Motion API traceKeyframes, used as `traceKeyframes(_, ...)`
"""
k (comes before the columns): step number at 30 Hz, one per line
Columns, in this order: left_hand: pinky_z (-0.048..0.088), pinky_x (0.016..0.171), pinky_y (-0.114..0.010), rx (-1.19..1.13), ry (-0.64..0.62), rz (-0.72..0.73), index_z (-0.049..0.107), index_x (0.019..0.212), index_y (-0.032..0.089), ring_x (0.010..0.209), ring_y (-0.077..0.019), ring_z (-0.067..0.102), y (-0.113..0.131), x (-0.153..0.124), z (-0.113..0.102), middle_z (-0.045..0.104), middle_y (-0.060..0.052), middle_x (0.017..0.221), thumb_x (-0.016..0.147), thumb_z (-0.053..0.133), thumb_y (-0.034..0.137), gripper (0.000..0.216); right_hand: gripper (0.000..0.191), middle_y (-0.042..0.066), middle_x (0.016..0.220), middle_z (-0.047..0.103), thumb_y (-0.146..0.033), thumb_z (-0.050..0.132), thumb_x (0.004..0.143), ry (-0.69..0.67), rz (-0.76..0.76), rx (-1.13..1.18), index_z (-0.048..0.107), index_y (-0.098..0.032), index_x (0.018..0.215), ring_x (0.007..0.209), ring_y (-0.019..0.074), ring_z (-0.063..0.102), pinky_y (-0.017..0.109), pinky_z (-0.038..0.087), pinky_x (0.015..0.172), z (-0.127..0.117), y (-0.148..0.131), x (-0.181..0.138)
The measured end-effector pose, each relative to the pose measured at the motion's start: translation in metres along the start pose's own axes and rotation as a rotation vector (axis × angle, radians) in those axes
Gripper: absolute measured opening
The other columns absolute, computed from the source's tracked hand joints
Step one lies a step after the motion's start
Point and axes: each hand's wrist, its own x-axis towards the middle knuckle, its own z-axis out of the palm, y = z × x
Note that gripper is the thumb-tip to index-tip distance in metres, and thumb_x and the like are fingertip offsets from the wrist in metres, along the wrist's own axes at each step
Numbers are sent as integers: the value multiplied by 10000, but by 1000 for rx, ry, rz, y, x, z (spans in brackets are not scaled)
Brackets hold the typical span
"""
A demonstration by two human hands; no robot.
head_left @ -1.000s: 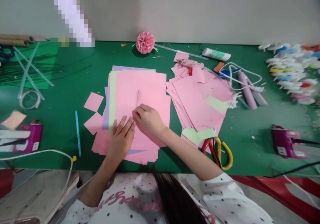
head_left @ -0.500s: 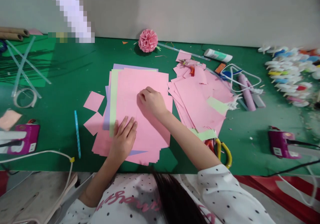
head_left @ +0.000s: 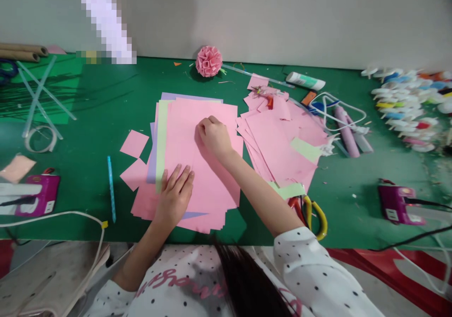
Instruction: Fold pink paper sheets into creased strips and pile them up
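Note:
A stack of pink, green and purple paper sheets (head_left: 212,185) lies in front of me, a pink sheet on top. My left hand (head_left: 175,192) rests flat on the lower left of the stack, fingers spread. Over the top sheet's upper middle, my right hand (head_left: 214,135) is closed with its fingers curled under. Its fingertips are hidden, so I cannot tell whether anything is in them. A faint upright line runs down the top sheet between the hands. Two small pink paper squares (head_left: 134,143) sit left of the stack.
Right of the stack are pink paper pieces (head_left: 271,142), yellow-handled scissors (head_left: 319,218) and a glue stick (head_left: 305,80). Behind stands a pink paper flower ball (head_left: 209,61). A blue pen (head_left: 111,190) and tape roll (head_left: 40,139) lie left. Purple boxes with cables (head_left: 397,204) flank the table.
My right hand has moved slightly up and right over the top sheet, still closed. My left hand stays flat in place. The camera view has shifted a little.

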Motion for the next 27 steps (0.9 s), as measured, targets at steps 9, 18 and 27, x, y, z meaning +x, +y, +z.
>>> traceKeyframes(9,312,1238,-518,61,24,-7,551,1429,156,1383,-287,570,0,2,-6,647,-86,1443,997,547,118,434,273,166,1294,582,-282,637,933,47,-136,117,704,-191,1182,1004,261,632,373,524,810,-8,20,-25)
traceKeyframes(18,410,1136,-624,105,-72,-103,627,1355,130,1367,-377,567,-29,16,-26,681,-134,1386,1022,505,212,364,40,58,875,706,-198,654,843,-60,-16,356,645,-201,882,796,198,630,337,506,765,-33,42,-50)
traceKeyframes(27,422,1149,-570,30,75,-59,654,1288,136,1302,-320,627,-14,45,-37,720,-141,1314,1004,518,175,317,261,-35,620,596,-449,700,818,-4,387,972,639,-199,861,509,118,561,280,485,530,-45,57,-93)
